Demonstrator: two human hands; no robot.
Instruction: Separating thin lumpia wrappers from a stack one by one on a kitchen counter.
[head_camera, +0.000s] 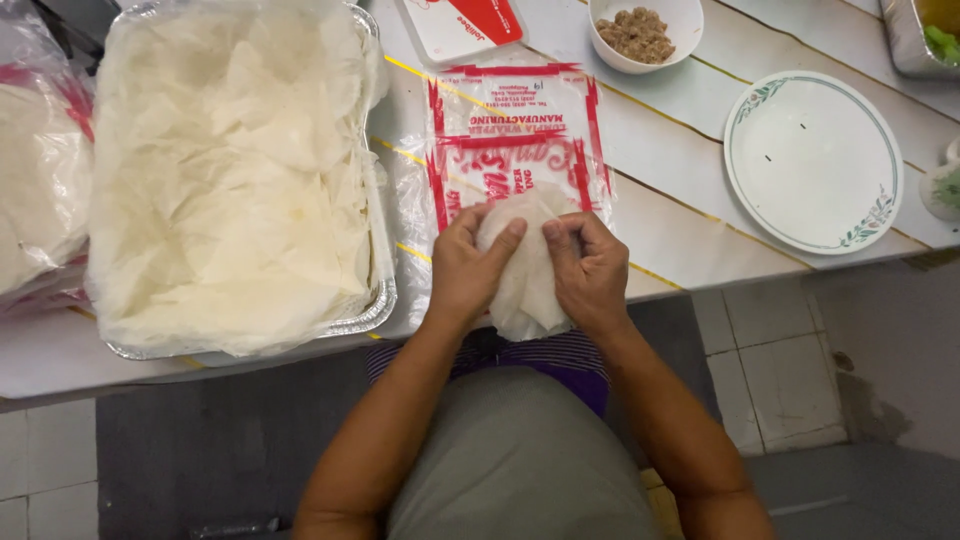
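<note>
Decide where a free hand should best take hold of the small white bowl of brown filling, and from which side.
Grip the small white bowl by its near rim, coming from the person's side. The rim is bare above the brown filling, while the far rim is cut off by the picture's edge. The right hand is closer, though both now hold a thin wrapper.

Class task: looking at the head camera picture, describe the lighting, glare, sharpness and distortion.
Head view: soft, even light, weak shadows; mild glare on the foil tray rim and the plastic wrapper packet; both hands and the thin wrapper sheet sharp; table edges bow slightly, wide lens.
</note>
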